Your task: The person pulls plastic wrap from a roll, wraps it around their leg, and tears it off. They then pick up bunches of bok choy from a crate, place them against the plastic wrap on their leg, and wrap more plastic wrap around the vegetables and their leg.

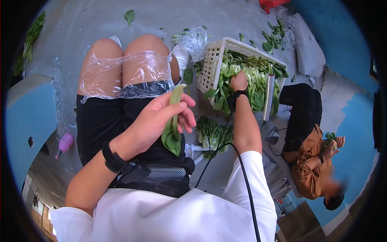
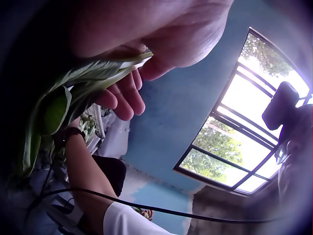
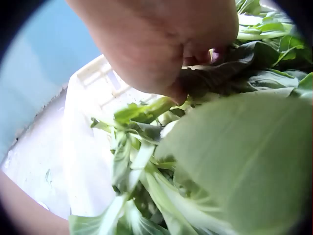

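Observation:
My left hand (image 1: 155, 115) is raised over the lap and pinches a leafy green (image 1: 176, 101) between thumb and fingers, its pale stem end up and its broad leaf hanging below. The left wrist view shows the same leafy green (image 2: 93, 76) under the palm, with several fingertips spread past it. At the right stands a white plastic crate (image 1: 211, 68) heaped with leafy greens (image 1: 252, 86). My right hand (image 1: 239, 80) reaches into the heap and grips greens there; leaves cover most of its fingers. A large leaf (image 3: 239, 161) fills the foreground of the right wrist view.
A plastic-wrapped roll (image 1: 269, 94) leans at the crate's near side. More greens (image 1: 213, 133) lie beside it. Clear film (image 1: 129, 72) covers my knees. A black cable (image 1: 246, 181) crosses my right arm. Another person (image 1: 310, 161) sits at the right, holding greens. A pink bottle (image 1: 64, 144) lies left.

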`<action>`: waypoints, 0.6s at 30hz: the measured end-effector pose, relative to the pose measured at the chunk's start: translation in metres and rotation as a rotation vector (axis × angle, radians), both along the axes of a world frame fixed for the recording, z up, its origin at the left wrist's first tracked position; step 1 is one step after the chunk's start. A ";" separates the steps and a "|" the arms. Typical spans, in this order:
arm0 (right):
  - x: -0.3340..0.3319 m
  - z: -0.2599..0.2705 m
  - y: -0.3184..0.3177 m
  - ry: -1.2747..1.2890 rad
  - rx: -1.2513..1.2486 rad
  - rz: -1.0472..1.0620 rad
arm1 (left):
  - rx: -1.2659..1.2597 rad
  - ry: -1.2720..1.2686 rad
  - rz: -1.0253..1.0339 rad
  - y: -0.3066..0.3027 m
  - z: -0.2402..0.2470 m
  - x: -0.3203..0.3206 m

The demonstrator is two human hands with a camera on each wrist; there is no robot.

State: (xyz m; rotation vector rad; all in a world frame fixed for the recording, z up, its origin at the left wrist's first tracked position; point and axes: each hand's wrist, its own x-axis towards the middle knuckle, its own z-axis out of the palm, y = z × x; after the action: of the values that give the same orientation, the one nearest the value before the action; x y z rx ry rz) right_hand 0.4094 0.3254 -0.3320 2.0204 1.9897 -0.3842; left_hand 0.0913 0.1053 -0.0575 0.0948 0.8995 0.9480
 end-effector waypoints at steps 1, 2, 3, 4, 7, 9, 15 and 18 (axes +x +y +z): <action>0.002 0.003 0.000 0.067 -0.010 -0.057 | 0.004 0.004 -0.003 0.000 0.001 0.000; 0.006 0.003 0.001 0.067 -0.009 -0.057 | 0.005 0.004 -0.004 -0.001 0.000 0.000; 0.016 -0.003 0.003 0.126 0.043 -0.009 | 0.011 0.002 0.001 -0.002 -0.001 0.000; 0.022 -0.002 0.007 0.185 0.096 0.039 | 0.018 0.000 0.005 -0.003 -0.001 0.000; 0.034 0.019 0.028 0.300 -0.119 0.070 | 0.019 0.007 0.011 -0.006 0.006 0.001; 0.040 0.036 0.030 0.328 -0.044 0.070 | 0.027 -0.002 0.009 -0.008 0.007 0.001; 0.060 0.078 0.029 0.602 0.056 0.051 | 0.027 -0.081 0.034 -0.019 0.010 0.000; 0.067 0.109 0.021 0.779 0.093 0.017 | 0.051 -0.076 0.036 -0.026 0.016 -0.002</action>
State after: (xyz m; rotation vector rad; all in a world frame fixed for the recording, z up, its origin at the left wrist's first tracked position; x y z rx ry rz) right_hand 0.4762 0.3468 -0.2227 2.0959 2.4643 -1.2519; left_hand 0.0892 0.0792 -0.0418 0.0863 0.8093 1.0019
